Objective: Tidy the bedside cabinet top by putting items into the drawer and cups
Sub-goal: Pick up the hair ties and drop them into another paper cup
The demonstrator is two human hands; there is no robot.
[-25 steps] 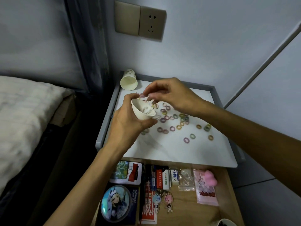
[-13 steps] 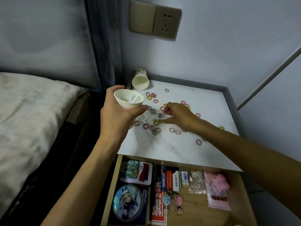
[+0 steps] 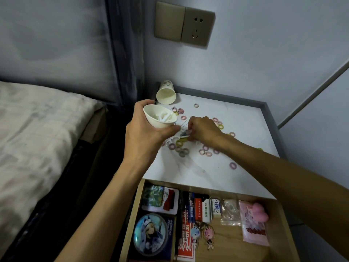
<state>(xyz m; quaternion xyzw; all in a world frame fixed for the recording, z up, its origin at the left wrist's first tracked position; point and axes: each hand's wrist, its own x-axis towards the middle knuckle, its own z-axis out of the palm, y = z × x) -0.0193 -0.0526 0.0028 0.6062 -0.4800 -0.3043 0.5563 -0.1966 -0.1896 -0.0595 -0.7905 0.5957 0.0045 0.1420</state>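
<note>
My left hand [image 3: 145, 137] grips a white paper cup [image 3: 158, 118] tilted toward me, above the cabinet's left edge; white floss picks lie inside it. My right hand [image 3: 202, 130] is down on the white cabinet top [image 3: 217, 171], its fingers pinching a white floss pick [image 3: 181, 136] among several small coloured hair rings [image 3: 204, 151]. A second paper cup [image 3: 166, 91] lies on its side at the back left corner. The drawer [image 3: 222, 241] below stands open.
The drawer holds a round badge [image 3: 151, 234], card packs, erasers, keychains and a pink pouch [image 3: 253, 224]. A bed [image 3: 37, 138] lies to the left. A grey raised rim [image 3: 272, 125] bounds the top at back and right. A wall socket [image 3: 197, 26] sits above.
My right hand went from over the cup down to the cabinet top and now pinches a floss pick. The left hand with the cup drew slightly left and up.
</note>
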